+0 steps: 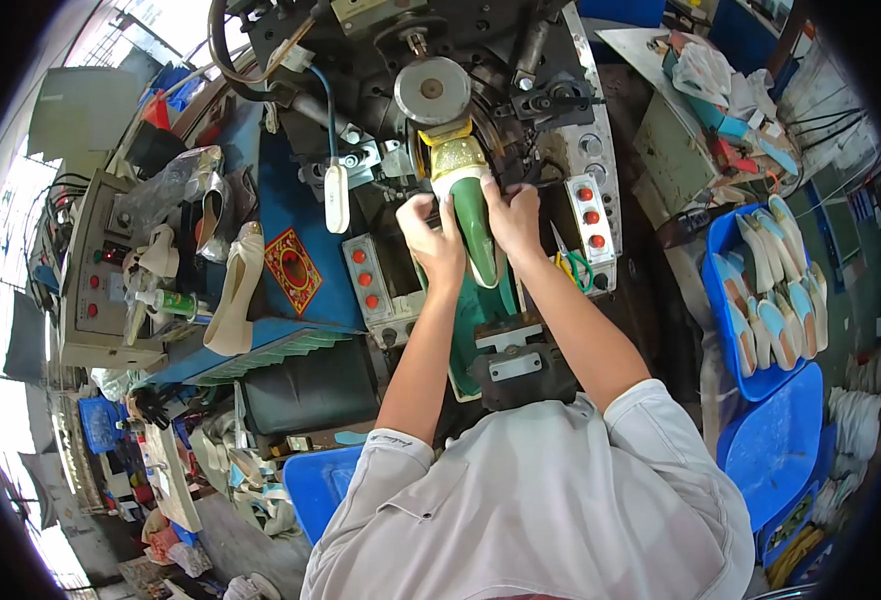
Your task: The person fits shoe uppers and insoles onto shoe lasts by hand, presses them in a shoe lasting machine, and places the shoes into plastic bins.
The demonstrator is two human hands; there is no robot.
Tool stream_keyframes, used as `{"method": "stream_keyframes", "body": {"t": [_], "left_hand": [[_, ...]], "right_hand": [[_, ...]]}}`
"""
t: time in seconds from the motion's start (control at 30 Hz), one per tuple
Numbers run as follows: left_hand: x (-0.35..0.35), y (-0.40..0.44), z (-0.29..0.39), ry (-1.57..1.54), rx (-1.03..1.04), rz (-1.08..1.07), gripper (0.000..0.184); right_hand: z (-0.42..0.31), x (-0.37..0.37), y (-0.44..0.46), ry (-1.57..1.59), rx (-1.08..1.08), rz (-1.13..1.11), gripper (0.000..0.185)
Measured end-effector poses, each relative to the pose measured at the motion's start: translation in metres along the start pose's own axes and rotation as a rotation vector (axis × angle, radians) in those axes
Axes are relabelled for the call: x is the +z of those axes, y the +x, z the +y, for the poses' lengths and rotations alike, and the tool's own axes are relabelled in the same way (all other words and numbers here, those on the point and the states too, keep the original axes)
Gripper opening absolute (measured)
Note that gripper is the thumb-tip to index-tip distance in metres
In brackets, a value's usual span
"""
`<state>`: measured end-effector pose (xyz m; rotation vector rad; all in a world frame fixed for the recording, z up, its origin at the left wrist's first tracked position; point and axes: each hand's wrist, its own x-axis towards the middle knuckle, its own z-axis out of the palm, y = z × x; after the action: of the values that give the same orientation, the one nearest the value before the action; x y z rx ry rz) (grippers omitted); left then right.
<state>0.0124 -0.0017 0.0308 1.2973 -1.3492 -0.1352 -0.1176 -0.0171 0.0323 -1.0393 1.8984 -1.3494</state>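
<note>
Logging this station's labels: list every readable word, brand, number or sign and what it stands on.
No text reads clearly.
Left shirt sleeve: dark script, too small.
Green bottle: markings too blurred.
Red diamond sticker: no legible character.
Left button box: any markings too small.

a glossy green shoe last point(473, 222), pale-edged, sits against the machine point(432, 92).

So on my feed there's a red-and-gold sticker point(293, 271) on a blue panel point(278, 190), with a cream shoe point(232, 300) and a green bottle point(174, 303) just left of it. Beige control box point(110, 350) sits further left of the sticker, and I've got scissors point(566, 256) well to its right.
</note>
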Motion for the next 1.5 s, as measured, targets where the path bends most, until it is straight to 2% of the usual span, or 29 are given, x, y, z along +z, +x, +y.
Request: {"method": "stream_keyframes", "body": {"t": [0.03, 0.07, 0.13, 0.17, 0.2, 0.3, 0.4, 0.6, 0.7, 0.8, 1.0, 1.07, 1.1, 1.13, 1.2, 1.23, 1.27, 1.33, 1.4, 1.43, 1.47, 1.5], "left_hand": [[-0.002, 0.011, 0.010, -0.081, 0.201, -0.029, 0.030], [-0.004, 0.019, 0.021, -0.081, 0.321, -0.079, 0.034], [-0.001, 0.031, 0.020, -0.100, 0.215, -0.259, 0.040], [-0.003, 0.036, 0.018, -0.111, 0.234, -0.303, 0.043], [-0.004, 0.039, 0.016, -0.089, 0.235, -0.321, 0.045], [-0.007, 0.046, 0.011, -0.070, 0.259, -0.379, 0.050], [-0.009, 0.050, 0.014, -0.079, 0.166, -0.460, 0.053], [-0.012, 0.057, 0.005, 0.014, 0.201, -0.535, 0.057], [-0.013, 0.056, 0.001, -0.023, 0.208, -0.525, 0.059], [-0.012, 0.054, 0.001, -0.014, 0.211, -0.506, 0.060], [-0.015, 0.059, 0.013, -0.010, 0.149, -0.493, 0.057], [-0.011, 0.058, 0.013, -0.074, 0.177, -0.424, 0.055], [-0.007, 0.054, 0.009, -0.088, 0.265, -0.324, 0.049], [-0.009, 0.046, 0.009, -0.097, 0.213, -0.303, 0.046], [-0.013, 0.033, 0.008, -0.118, 0.121, -0.260, 0.040], [-0.011, 0.022, 0.007, -0.110, 0.178, -0.138, 0.031], [-0.012, 0.011, 0.004, -0.117, 0.104, -0.093, 0.029], [-0.020, -0.005, 0.022, -0.141, -0.298, -0.053, 0.032], [-0.014, -0.018, -0.010, -0.330, -0.580, -0.122, 0.046], [-0.016, -0.021, -0.017, -0.495, -0.724, -0.236, 0.051], [-0.009, -0.029, -0.046, -0.672, -0.850, -0.309, 0.048], [-0.010, -0.029, -0.044, -0.763, -0.939, -0.295, 0.043]], "right_hand": [[-0.013, -0.007, -0.008, 0.061, -0.268, 0.038, 0.052], [-0.024, -0.015, -0.016, 0.087, -0.431, 0.015, 0.045], [-0.034, -0.015, -0.013, 0.138, -0.722, -0.075, 0.048], [-0.038, -0.014, -0.010, 0.094, -0.810, -0.124, 0.056], [-0.036, -0.011, -0.008, 0.073, -0.812, -0.221, 0.062], [-0.032, -0.003, -0.005, -0.035, -0.795, -0.303, 0.068], [-0.033, -0.003, -0.004, -0.032, -0.803, -0.292, 0.069], [-0.038, -0.009, 0.002, -0.016, -0.743, -0.341, 0.074], [-0.043, -0.012, 0.005, -0.023, -0.702, -0.350, 0.083], [-0.046, -0.020, 0.010, -0.025, -0.626, -0.463, 0.083], [-0.061, -0.031, 0.012, -0.088, -0.508, -0.535, 0.084], [-0.065, -0.032, 0.013, -0.099, -0.568, -0.501, 0.084], [-0.058, -0.029, 0.013, -0.099, -0.631, -0.463, 0.083], [-0.053, -0.026, 0.011, -0.097, -0.696, -0.425, 0.083], [-0.049, -0.022, 0.000, -0.078, -0.653, -0.393, 0.080], [-0.043, -0.020, -0.009, -0.109, -0.684, -0.348, 0.078], [-0.036, -0.017, -0.017, -0.139, -0.713, -0.302, 0.077], [-0.030, -0.017, -0.033, -0.129, -0.716, -0.288, 0.072], [-0.029, -0.014, -0.041, -0.115, -0.694, -0.261, 0.072], [-0.027, -0.012, -0.041, -0.107, -0.699, -0.247, 0.070], [-0.027, -0.011, -0.041, -0.124, -0.701, -0.238, 0.070], [-0.030, -0.011, -0.042, -0.142, -0.704, -0.231, 0.069]]}}
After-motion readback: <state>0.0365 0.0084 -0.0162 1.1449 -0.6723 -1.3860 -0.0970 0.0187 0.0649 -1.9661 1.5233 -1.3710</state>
